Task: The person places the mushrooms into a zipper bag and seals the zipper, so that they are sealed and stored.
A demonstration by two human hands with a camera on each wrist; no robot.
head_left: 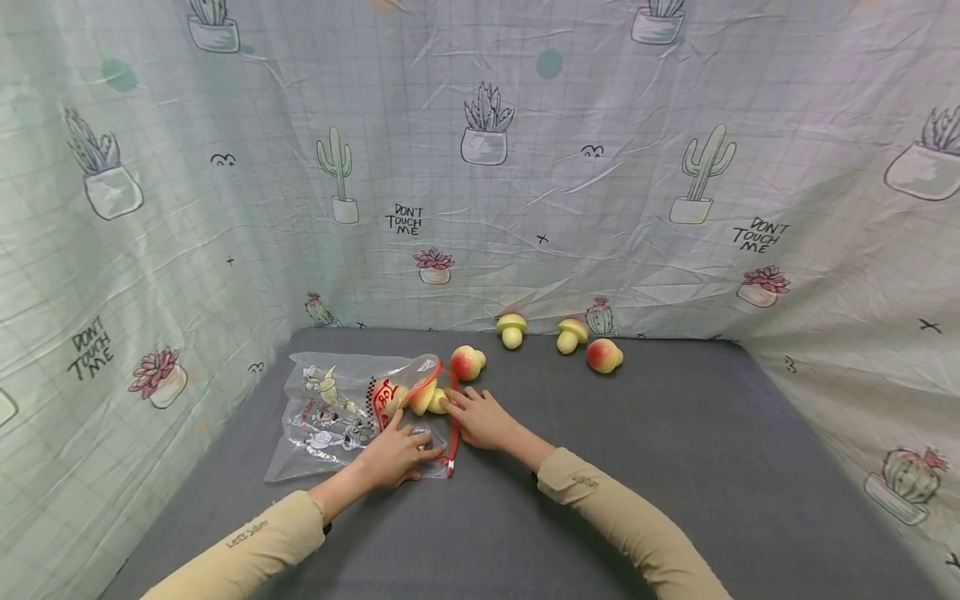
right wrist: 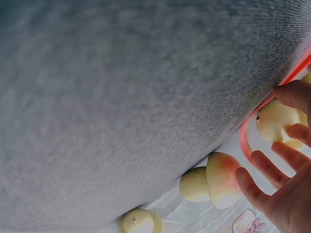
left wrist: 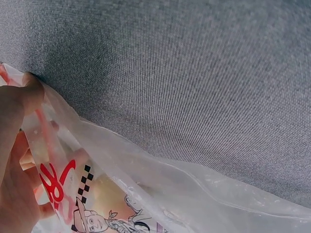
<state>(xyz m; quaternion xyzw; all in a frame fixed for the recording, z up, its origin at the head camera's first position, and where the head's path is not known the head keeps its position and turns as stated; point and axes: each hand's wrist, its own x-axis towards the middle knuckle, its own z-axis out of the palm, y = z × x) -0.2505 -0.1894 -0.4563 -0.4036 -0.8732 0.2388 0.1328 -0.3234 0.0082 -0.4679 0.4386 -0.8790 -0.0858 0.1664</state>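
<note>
A clear plastic bag (head_left: pixel 300 442) with a red-edged mouth and printed cartoon figures lies flat, its mouth facing right. My left hand (head_left: pixel 396 457) holds the near side of the mouth, the thumb (left wrist: pixel 33 94) over the plastic and the other fingers behind it. Just inside the mouth are yellow toy mushrooms (head_left: pixel 422 398) with a reddish blush. From the right, my right hand (head_left: pixel 483 419) reaches to the mouth with its fingers spread and nearly straight. Its fingertips touch the outermost toy mushroom (right wrist: pixel 274 121), while the thumb lies along the red edge.
Beyond the bag, one toy mushroom (head_left: pixel 467 363) stands close to its mouth. Farther back are three more: one upside down (head_left: pixel 512 330), one tilted (head_left: pixel 572 335) and one on its side (head_left: pixel 604 356). A cactus-print curtain (head_left: pixel 555 250) borders the grey table (head_left: pixel 637 467).
</note>
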